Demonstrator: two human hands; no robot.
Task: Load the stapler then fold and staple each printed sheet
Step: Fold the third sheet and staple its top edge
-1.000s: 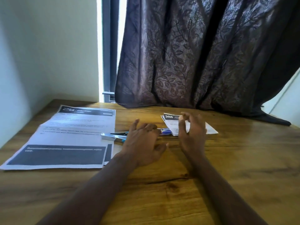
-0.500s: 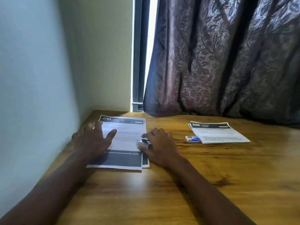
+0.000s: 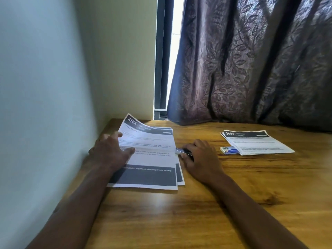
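A wooden desk (image 3: 215, 209) abuts a pale wall (image 3: 45, 87) and a dark curtain (image 3: 251, 60). Printed sheets (image 3: 152, 159) lie near the desk's left edge; the left hand (image 3: 109, 151) pinches the top sheet's raised left edge. Folded sheets (image 3: 256, 142) lie toward the back right, touching a staple box (image 3: 229, 150). The right hand (image 3: 199, 159) closes on the stapler (image 3: 183, 151).

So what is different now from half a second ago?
The left hand has lifted the far left corner of the top sheet, marked 2764, off the stack. The right hand stays on the stapler. The folded sheets and staple box have not moved.
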